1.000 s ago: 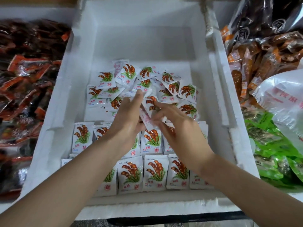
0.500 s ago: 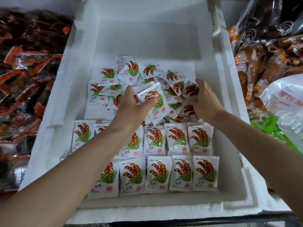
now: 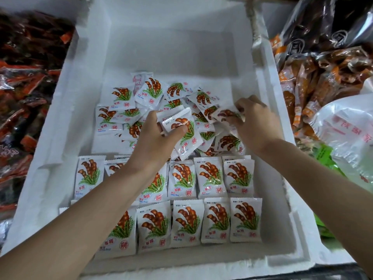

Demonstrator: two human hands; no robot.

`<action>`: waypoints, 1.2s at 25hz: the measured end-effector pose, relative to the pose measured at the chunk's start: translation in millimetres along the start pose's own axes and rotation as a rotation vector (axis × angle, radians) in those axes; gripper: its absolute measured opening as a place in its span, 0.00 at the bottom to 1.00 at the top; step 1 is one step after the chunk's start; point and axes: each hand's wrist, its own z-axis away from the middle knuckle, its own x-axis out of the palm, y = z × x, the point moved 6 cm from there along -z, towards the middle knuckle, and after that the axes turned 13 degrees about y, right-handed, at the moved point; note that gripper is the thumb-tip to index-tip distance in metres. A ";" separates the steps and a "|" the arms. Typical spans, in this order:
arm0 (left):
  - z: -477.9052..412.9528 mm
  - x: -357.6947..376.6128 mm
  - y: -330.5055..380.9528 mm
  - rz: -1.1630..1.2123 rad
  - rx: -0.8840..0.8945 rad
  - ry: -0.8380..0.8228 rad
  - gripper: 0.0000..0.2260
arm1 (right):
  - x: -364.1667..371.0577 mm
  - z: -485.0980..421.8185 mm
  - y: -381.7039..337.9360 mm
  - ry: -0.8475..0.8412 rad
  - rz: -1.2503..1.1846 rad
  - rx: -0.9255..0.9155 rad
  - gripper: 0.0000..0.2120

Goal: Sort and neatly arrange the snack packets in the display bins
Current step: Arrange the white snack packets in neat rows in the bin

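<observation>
A small stack [image 3: 181, 128] of packets is held in the left hand [image 3: 155, 138] above the middle of the bin [image 3: 268, 102]. The grip is curled round it, with the thumb laid across the top. A single packet [image 3: 226, 114] is pinched between the fingertips of the right hand [image 3: 256, 122] at the right edge of the heap [image 3: 153, 93], which is spread loosely over the middle of the bin floor.

Along the near wall a front row [image 3: 216, 221] and a second row [image 3: 210, 176] are laid print-up and all the same way round. Their left ends are partly hidden under the left arm [image 3: 90, 219].

The step in hand is judged to be gathering from the heap for a third row.

- **Lift, not slide:** The pinched packet is best lifted clear, since the heap's near edge lies against the second row and that row could be pushed out of line.
- **Turn first:** Each packet should be turned to match the rows before it is added to the stack, so that nothing has to be turned again on placing.
- **Square the stack:** The lowest packet hangs tilted below the palm and may slip, so it should be squared under the thumb.
- **Place the row:** The new row should be set just behind the second.
</observation>
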 end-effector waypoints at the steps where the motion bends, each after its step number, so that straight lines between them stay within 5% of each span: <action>1: 2.7 -2.6 2.7 -0.001 0.018 0.014 0.15 | -10.3 3.2 -2.5 0.070 -0.036 -0.005 0.12; 6: 18.5 -33.8 7.5 0.067 0.092 0.128 0.11 | -43.6 37.2 -32.8 0.093 -0.400 0.066 0.11; 13: 41.7 -94.0 -11.8 0.116 0.081 0.290 0.14 | 1.0 124.6 -81.2 -0.519 -0.472 0.077 0.05; 16: 50.8 -104.5 -20.1 0.116 0.068 0.277 0.12 | 16.5 150.2 -101.6 -0.637 -0.486 0.058 0.03; 19: 57.6 -110.6 -25.8 0.088 0.070 0.265 0.14 | 18.5 156.0 -112.4 -0.658 -0.416 -0.009 0.06; 23: 70.3 -111.0 -30.1 0.051 0.061 0.230 0.14 | 4.2 149.2 -120.2 -0.437 -0.117 -0.277 0.13; 30: 83.4 -95.5 -41.5 0.020 0.008 0.055 0.14 | -10.1 145.7 -120.6 -0.455 -0.791 0.088 0.17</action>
